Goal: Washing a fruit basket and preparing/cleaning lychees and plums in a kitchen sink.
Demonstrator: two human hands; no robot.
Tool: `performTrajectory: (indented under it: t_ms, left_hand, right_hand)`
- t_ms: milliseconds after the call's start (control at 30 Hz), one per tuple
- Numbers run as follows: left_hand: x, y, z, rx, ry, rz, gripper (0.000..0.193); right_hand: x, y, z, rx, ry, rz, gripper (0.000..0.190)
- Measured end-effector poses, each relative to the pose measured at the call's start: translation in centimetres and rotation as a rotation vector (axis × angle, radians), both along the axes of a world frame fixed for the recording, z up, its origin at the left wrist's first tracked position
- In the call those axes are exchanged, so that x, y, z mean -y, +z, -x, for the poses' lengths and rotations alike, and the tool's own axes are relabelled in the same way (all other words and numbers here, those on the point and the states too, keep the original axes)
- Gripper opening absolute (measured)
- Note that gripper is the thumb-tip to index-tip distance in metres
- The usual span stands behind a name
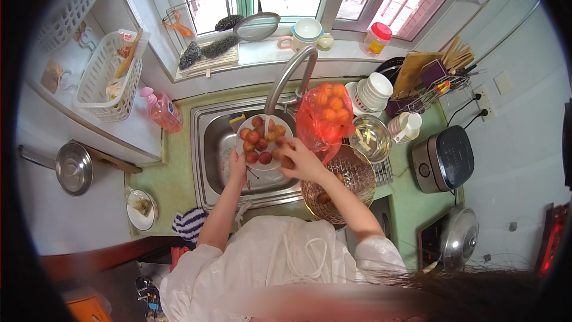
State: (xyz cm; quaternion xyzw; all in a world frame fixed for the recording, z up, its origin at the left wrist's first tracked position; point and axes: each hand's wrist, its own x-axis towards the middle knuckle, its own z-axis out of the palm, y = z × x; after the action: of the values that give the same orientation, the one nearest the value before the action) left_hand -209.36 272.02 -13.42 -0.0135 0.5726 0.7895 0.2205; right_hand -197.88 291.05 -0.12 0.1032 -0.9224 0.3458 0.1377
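A white bowl (pixel 243 136) of reddish plums (pixel 262 144) is held over the stainless steel sink (pixel 214 156) by my left hand (pixel 237 166), which grips its near left rim. Water runs from the curved faucet (pixel 286 78) onto the fruit. My right hand (pixel 300 159) curls over the bowl's right edge, slightly blurred, with a reddish plum (pixel 288 162) visible beneath the fingers. Just right of the sink, a patterned glass bowl (pixel 357 174) with a gold rim has a few plums (pixel 324 197) in it, partly covered by my right forearm.
A red plastic bag (pixel 313 129) of orange fruit stands beside the faucet. Behind the glass bowl are a metal bowl (pixel 382 145) with pale strips and stacked white bowls (pixel 377 89). A rice cooker (pixel 442 158) stands right; a pink pump bottle (pixel 163 112) and plate (pixel 149 219) are left.
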Motion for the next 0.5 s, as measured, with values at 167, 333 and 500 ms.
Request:
performTrajectory:
  t_ms: [167,333,500]
  left_hand:
    - [-0.4,-0.1,-0.3,-0.047,0.039,-0.021,0.033]
    - [0.4,0.1,-0.2,-0.013,-0.026,0.045,0.032]
    - [0.1,-0.4,0.0,-0.044,-0.016,0.039,0.032]
  right_hand:
    - [2.0,-2.0,5.8,0.021,-0.023,-0.175,0.041]
    - [1.4,-4.4,7.1,-0.075,-0.043,-0.188,0.044]
    - [3.2,-6.1,7.1,0.046,-0.429,-0.136,0.049]
